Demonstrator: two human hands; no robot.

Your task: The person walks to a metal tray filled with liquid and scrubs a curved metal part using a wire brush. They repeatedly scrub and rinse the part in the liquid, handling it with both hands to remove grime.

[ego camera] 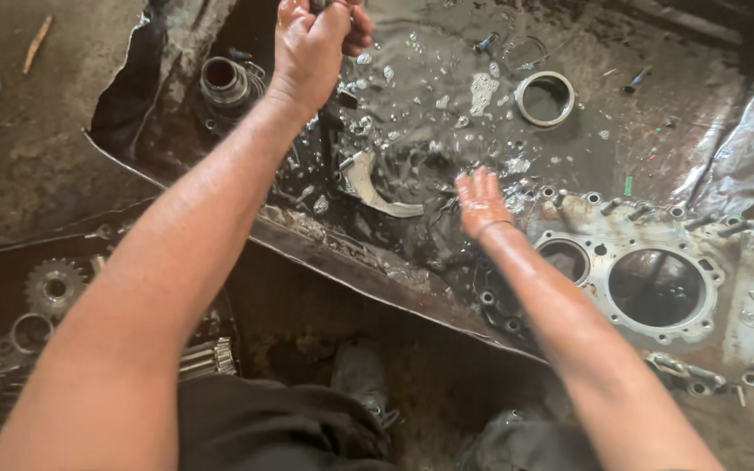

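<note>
My left hand (314, 44) is closed around a dark metal part at the top of the view, held over a shallow metal tray (377, 266) of dark oily liquid. The part is mostly hidden by my fingers. My right hand (480, 202) reaches down into the liquid with fingers together, its tips under the splashing surface; whether it holds anything there is hidden. A curved pale metal piece (375, 190) lies in the liquid between my hands. Bubbles and splashes cover the surface around them.
A flat engine plate with large round bores (656, 288) and studs lies at the right in the tray. A metal ring (544, 98) and a cylindrical part (223, 83) sit in the liquid. Gears (54, 286) and rings lie on the floor at left.
</note>
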